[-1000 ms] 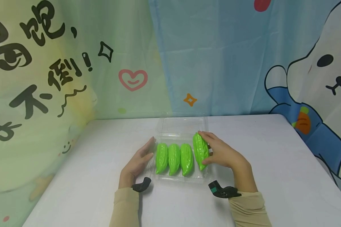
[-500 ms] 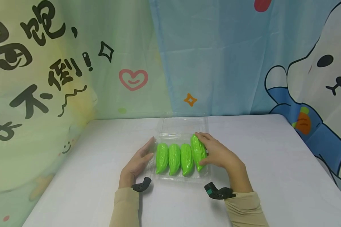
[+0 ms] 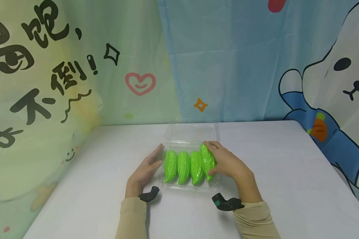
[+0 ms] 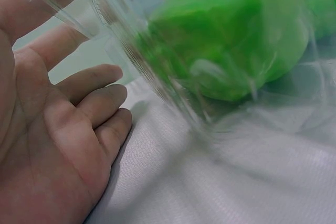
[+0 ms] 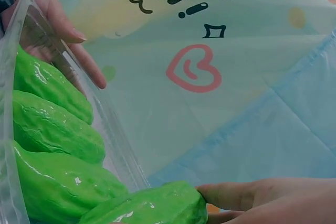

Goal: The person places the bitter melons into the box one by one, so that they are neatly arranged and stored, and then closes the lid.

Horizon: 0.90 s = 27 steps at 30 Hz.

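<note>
My right hand (image 3: 229, 162) holds a glossy green bitter melon (image 3: 207, 162), thumb at the near end and fingers at the far end. It leans at the right side of a clear plastic box (image 3: 189, 188), close against its neighbour. Three more bitter melons (image 3: 183, 167) lie side by side in the box, tips toward me. My left hand (image 3: 145, 169) stands at the box's left wall with its fingers extended. In the left wrist view the clear wall passes in front of some left fingers (image 4: 92, 86). The right wrist view shows the held bitter melon (image 5: 157, 205) beside the row.
The box's clear lid (image 3: 193, 132) is folded back toward the curtain. A white cloth (image 3: 92, 192) covers the table, and a printed curtain (image 3: 245, 66) hangs behind its far edge. A dark wrist device (image 3: 227, 202) sits on each arm.
My right hand has moved left and slightly lower with the bitter melon, narrowing the gap to the other three. The left hand has stayed in place.
</note>
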Tool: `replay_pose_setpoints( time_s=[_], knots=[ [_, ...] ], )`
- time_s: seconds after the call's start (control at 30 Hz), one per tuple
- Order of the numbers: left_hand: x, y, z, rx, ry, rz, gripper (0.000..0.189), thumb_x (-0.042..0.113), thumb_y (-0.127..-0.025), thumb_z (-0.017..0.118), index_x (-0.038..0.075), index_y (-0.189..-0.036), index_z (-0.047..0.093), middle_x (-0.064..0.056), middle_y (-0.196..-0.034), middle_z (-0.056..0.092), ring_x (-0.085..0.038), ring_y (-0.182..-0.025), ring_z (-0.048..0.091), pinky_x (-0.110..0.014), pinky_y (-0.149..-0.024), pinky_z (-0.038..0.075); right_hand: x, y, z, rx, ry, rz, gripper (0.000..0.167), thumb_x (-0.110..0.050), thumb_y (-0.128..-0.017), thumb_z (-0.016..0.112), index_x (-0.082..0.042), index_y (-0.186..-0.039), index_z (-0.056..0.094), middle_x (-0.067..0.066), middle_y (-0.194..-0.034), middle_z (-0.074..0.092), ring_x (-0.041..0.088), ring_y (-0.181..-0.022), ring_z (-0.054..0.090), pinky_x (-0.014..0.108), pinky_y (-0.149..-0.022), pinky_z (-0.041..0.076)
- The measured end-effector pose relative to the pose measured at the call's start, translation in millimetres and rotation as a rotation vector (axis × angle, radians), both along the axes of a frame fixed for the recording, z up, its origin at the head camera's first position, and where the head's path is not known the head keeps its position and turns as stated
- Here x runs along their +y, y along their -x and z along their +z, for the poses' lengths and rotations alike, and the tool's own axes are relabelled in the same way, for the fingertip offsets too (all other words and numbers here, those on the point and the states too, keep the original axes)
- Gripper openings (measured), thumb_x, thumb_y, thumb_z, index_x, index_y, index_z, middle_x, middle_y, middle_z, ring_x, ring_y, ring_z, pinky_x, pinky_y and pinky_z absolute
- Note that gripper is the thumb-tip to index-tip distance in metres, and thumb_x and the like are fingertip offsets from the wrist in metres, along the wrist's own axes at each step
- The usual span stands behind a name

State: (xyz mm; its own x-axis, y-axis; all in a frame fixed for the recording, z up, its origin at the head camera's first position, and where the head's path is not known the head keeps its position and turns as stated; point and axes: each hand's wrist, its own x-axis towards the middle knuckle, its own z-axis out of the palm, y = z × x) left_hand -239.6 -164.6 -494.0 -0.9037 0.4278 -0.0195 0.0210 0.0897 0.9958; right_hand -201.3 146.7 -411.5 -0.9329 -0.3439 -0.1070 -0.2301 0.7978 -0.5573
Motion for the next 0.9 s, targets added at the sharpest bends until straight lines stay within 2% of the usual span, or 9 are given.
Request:
replay_pose_setpoints(
  time_s=[0.1, 0.2, 0.3, 0.4, 0.5, 0.6, 0.73, 0.9],
  knots=[
    [-2.2, 5.0, -10.1, 0.003, -0.007, 0.002, 0.069, 0.005, -0.093, 0.054, 0.017, -0.152, 0.021, 0.000, -0.159, 0.019, -0.020, -0.149, 0.009, -0.045, -0.122, 0.004, -2, -1.3, 1.2, -0.001, -0.014, -0.009, 0.104, -0.012, -0.066, 0.086, -0.008, -0.151, 0.025, 0.015, -0.154, 0.026, 0.040, -0.136, 0.035, 0.055, -0.107, 0.038],
    [-4.3, 10.1, -20.8, 0.015, -0.017, 0.002, 0.068, 0.004, -0.093, 0.053, 0.020, -0.152, 0.022, 0.002, -0.159, 0.020, -0.019, -0.149, 0.009, -0.044, -0.122, 0.004, -3, -2.1, 1.6, 0.000, -0.031, -0.013, 0.105, -0.012, -0.066, 0.086, -0.009, -0.151, 0.025, 0.015, -0.154, 0.026, 0.040, -0.135, 0.037, 0.055, -0.105, 0.040],
    [-4.6, 10.9, -23.7, 0.028, -0.015, 0.006, 0.067, 0.006, -0.094, 0.054, 0.023, -0.151, 0.025, 0.005, -0.158, 0.022, -0.017, -0.149, 0.011, -0.043, -0.122, 0.005, -4, -2.8, 1.8, 0.004, -0.049, -0.011, 0.105, -0.014, -0.066, 0.086, -0.010, -0.151, 0.025, 0.015, -0.154, 0.026, 0.041, -0.134, 0.038, 0.055, -0.103, 0.041],
    [-4.5, 10.5, -23.6, 0.043, -0.006, 0.012, 0.065, 0.006, -0.094, 0.053, 0.025, -0.151, 0.026, 0.006, -0.158, 0.024, -0.017, -0.148, 0.012, -0.043, -0.122, 0.006, -4, -3.4, 2.4, 0.001, -0.057, -0.010, 0.103, -0.016, -0.068, 0.085, -0.010, -0.151, 0.024, 0.016, -0.154, 0.025, 0.041, -0.133, 0.039, 0.055, -0.102, 0.042],
    [-3.8, 10.0, -22.5, 0.048, 0.004, 0.020, 0.065, 0.006, -0.094, 0.052, 0.025, -0.151, 0.027, 0.006, -0.157, 0.025, -0.017, -0.148, 0.013, -0.043, -0.122, 0.006, -3, -3.7, 3.0, -0.004, -0.062, -0.012, 0.097, -0.021, -0.074, 0.081, -0.010, -0.151, 0.024, 0.016, -0.154, 0.026, 0.041, -0.134, 0.038, 0.056, -0.103, 0.041],
    [-3.2, 10.2, -21.8, 0.042, 0.023, 0.026, 0.065, 0.007, -0.094, 0.052, 0.025, -0.151, 0.026, 0.007, -0.158, 0.024, -0.016, -0.148, 0.013, -0.043, -0.122, 0.006, -4, -3.6, 3.4, -0.006, -0.071, -0.013, 0.090, -0.025, -0.079, 0.077, -0.009, -0.151, 0.024, 0.016, -0.153, 0.027, 0.041, -0.135, 0.037, 0.057, -0.105, 0.039],
    [-2.8, 10.2, -19.9, 0.022, 0.020, 0.019, 0.067, 0.006, -0.093, 0.052, 0.022, -0.152, 0.023, 0.005, -0.159, 0.021, -0.018, -0.149, 0.011, -0.043, -0.122, 0.005, -4, -2.5, 2.6, 0.004, -0.088, -0.013, 0.088, -0.025, -0.081, 0.076, -0.009, -0.151, 0.025, 0.017, -0.153, 0.029, 0.040, -0.135, 0.037, 0.056, -0.106, 0.038],
    [-0.4, 3.9, -6.4, 0.005, 0.013, 0.009, 0.069, 0.010, -0.092, 0.056, 0.017, -0.152, 0.022, 0.001, -0.159, 0.020, -0.020, -0.149, 0.010, -0.044, -0.122, 0.005, -4, -1.2, 2.2, 0.030, -0.101, -0.032, 0.085, -0.025, -0.079, 0.077, -0.007, -0.148, 0.031, 0.017, -0.151, 0.032, 0.040, -0.135, 0.037, 0.056, -0.106, 0.038]
  ],
)
